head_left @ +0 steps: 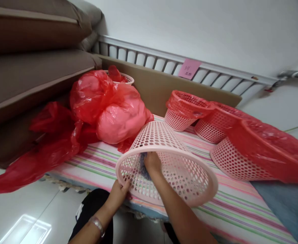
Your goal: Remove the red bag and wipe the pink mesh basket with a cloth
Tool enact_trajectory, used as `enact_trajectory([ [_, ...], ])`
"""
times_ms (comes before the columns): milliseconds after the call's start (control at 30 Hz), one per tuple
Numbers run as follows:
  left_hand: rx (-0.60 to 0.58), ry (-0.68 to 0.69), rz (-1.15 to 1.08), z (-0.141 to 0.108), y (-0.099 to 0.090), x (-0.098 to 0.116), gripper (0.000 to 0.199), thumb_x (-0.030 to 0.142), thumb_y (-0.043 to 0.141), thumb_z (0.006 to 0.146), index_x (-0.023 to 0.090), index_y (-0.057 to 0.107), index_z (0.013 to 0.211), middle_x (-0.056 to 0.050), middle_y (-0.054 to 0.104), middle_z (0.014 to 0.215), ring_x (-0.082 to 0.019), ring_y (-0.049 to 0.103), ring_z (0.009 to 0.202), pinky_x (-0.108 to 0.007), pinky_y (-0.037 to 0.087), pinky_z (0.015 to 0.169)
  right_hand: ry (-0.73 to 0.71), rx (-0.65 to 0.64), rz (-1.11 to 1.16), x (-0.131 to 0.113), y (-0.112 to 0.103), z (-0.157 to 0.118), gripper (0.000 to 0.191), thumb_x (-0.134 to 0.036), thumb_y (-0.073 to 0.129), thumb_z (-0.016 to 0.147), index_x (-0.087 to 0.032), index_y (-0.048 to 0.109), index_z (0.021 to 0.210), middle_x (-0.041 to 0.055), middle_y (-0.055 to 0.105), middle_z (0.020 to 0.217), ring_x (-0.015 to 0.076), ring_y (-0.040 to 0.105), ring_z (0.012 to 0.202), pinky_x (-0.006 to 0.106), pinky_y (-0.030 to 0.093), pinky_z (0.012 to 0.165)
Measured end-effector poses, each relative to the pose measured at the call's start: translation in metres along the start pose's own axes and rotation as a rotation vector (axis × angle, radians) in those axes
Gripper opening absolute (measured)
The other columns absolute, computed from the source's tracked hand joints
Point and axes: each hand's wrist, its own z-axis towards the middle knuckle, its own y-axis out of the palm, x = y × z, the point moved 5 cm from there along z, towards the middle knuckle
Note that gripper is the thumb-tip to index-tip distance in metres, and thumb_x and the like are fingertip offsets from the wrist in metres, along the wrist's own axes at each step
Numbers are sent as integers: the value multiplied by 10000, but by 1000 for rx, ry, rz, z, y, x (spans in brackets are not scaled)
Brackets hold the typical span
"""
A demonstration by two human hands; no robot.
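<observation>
A pale pink perforated plastic basket [161,137] lies on its side on the striped cloth [240,210], its mouth facing me. My left hand [120,194] grips the near left of its rim, thumb on the rim and fingers partly hidden under it. Inside the basket, my right hand [152,165] is closed on a grey-blue fuzzy cloth [144,167], pressed near the inner left wall. Part of the cloth and some fingertips are hidden by the hand and basket.
Bulging red plastic bags [123,118] sit to the left. Several baskets lined with red bags, one nearest at right [242,159], stand along the right. Stacked brown cushions [37,78] rise at left. Behind are a board [149,86] and a white radiator [141,59] with a pink note [189,68].
</observation>
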Motion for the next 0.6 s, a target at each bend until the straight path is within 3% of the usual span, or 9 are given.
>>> enact_trajectory([
  [167,-26,15,-15,1,0,1,408,522,616,707,149,566,868,12,629,502,-184,614,378,-263,501,393,-138,-8,-96,-14,4,-91,307,-185,532,798,-238,564,1099,81,562,1053,233,552,955,294,413,762],
  [300,-47,27,-13,-1,0,3,370,484,609,732,162,567,909,11,651,498,-192,631,402,-269,513,417,-171,-42,-70,-14,0,-131,285,-178,577,762,-270,569,1032,60,555,1062,238,549,956,302,418,779],
  [467,-36,23,-1,-3,-1,7,386,489,595,740,144,571,909,6,636,458,-211,633,399,-290,520,415,-184,-39,-60,-11,-1,-133,297,-173,579,754,-264,567,1037,65,556,1066,245,554,955,310,431,774],
  [600,-32,17,12,-2,-1,6,458,513,608,728,136,563,985,1,652,489,-217,638,393,-283,509,391,-154,10,-79,-9,0,-102,316,-182,556,775,-241,560,1086,77,564,1043,234,563,934,301,432,754],
])
